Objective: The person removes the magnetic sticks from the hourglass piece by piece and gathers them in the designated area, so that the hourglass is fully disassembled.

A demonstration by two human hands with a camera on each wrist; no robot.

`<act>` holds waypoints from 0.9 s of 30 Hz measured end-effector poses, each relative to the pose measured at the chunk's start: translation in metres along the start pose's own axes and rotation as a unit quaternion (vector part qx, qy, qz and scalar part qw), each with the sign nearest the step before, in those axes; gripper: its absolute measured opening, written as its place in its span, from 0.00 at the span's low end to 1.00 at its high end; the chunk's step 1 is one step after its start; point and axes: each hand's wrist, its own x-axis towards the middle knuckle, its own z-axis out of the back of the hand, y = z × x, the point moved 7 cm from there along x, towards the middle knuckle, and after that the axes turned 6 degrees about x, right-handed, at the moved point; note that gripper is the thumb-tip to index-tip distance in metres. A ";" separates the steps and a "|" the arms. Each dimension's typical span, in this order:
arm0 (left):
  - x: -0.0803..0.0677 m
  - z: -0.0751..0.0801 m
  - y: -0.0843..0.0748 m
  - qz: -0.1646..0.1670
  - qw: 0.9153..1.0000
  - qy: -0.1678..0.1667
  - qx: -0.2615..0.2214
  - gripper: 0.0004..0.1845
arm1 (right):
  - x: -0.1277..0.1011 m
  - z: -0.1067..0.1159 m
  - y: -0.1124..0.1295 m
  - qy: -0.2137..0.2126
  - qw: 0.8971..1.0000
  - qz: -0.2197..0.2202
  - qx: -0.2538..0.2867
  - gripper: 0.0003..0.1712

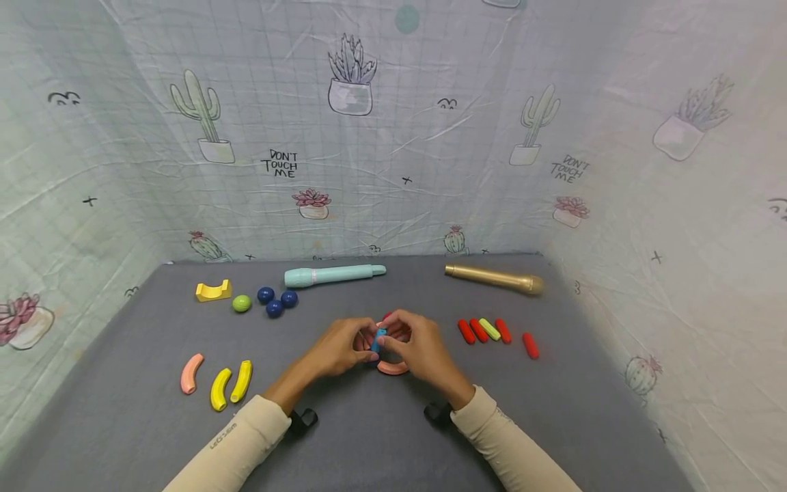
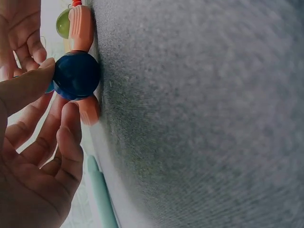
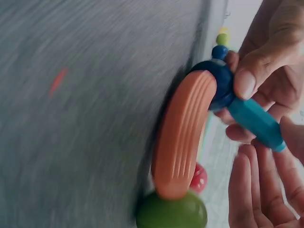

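Now, from the head, two hands meet over the middle of the gray surface (image 1: 369, 424); the left hand (image 1: 338, 347) and the right hand (image 1: 424, 347) have a small blue stick (image 1: 379, 339) between them; a bent pink piece (image 1: 392, 368) lies just below their fingers; on the left side are a yellow block (image 1: 213, 291), a lime ball (image 1: 242, 303), three dark blue balls (image 1: 274, 309), two bent yellow pieces (image 1: 220, 389) and one more pink piece (image 1: 191, 374); at the back lie a pale green microphone (image 1: 332, 275) and a gold microphone (image 1: 494, 279); on the right are four red sticks (image 1: 466, 331) and one yellow-green stick (image 1: 490, 329).

From the left wrist, the left hand pinches a big blue ball (image 2: 78, 76), with the thumb at its side and a finger just under it; pink bits (image 2: 81, 31) show above and below the ball.

From the right wrist, the right hand holds the far end of the blue stick with its thumb and fingers; the near end touches the big blue ball; a long pink piece sits between that ball and a green ball (image 3: 172, 210); a little red ball (image 3: 199, 177) peeks out behind.
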 end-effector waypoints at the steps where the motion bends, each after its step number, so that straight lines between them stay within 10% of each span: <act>1: 0.000 0.000 0.001 0.002 1.000 0.001 -0.002 0.14 | 0.001 -0.001 -0.002 0.000 1.000 -0.009 0.026 0.11; 10: -0.003 -0.001 0.002 -0.001 1.000 0.000 -0.010 0.11 | 0.006 0.023 -0.015 -0.028 0.990 -0.041 0.132 0.14; 20: -0.011 -0.001 0.000 -0.008 1.000 -0.011 0.006 0.08 | -0.001 0.098 -0.048 -0.064 0.993 -0.095 -0.022 0.12; 27: -0.016 0.000 0.001 -0.016 1.000 0.006 0.015 0.15 | -0.004 0.126 -0.063 -0.058 0.977 -0.097 -0.181 0.09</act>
